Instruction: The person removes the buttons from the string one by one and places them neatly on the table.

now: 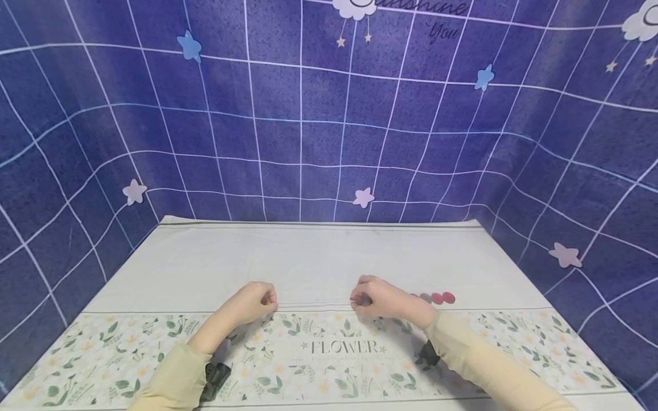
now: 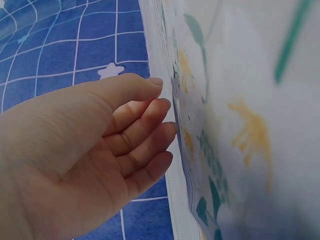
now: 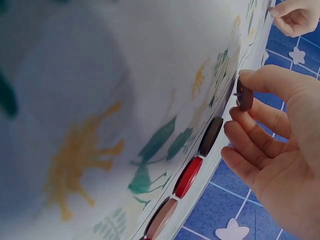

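My right hand pinches a small dark brown round disc between thumb and forefinger, its edge turned to the right wrist camera. The other fingers curl loosely below it. Across the gap between my hands, low over the cloth, runs a thin pale string. At its left end is my left hand, thumb and forefinger brought together at the string. In the left wrist view the left hand shows its fingertips close to the cloth, and the string is too fine to make out there.
Beside my right wrist lies a row of flat discs, among them a dark one, a red one and a pinkish brown one. A floral cloth covers the table. Blue grid curtains hang behind and at both sides.
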The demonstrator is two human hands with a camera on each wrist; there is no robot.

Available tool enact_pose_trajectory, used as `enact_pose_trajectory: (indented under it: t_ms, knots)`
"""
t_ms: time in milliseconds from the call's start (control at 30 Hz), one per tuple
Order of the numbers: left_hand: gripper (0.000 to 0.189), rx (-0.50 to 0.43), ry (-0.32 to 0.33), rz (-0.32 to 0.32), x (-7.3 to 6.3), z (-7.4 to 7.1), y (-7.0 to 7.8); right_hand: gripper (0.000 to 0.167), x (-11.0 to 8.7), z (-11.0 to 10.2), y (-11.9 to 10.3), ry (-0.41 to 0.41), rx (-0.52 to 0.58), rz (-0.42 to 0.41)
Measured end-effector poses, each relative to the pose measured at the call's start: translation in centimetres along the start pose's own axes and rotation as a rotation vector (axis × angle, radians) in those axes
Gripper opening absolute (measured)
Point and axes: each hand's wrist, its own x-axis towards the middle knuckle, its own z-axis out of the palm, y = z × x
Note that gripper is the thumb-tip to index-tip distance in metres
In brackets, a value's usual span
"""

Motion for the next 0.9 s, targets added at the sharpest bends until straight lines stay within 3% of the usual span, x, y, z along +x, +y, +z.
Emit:
enact_pose_trajectory:
  t_ms: [367, 667, 900]
  knots:
    - [0.012, 0.004, -0.002, -0.003, -0.08, -0.24, -0.02, 0.018, -0.08, -0.17, 0.38, 0.018, 0.012, -0.057]
    - [0.011, 0.006, 0.007, 0.055, -0.16, -0.47, -0.33, 0.021, -0.26, -0.49, 0.48, -0.001, 0.003, -0.002]
    - [0.011, 0.007, -0.006, 0.023, -0.07, -0.32, -0.2, 0.021, -0.36, -0.59, 0.22, -0.003, 0.002, 0.004]
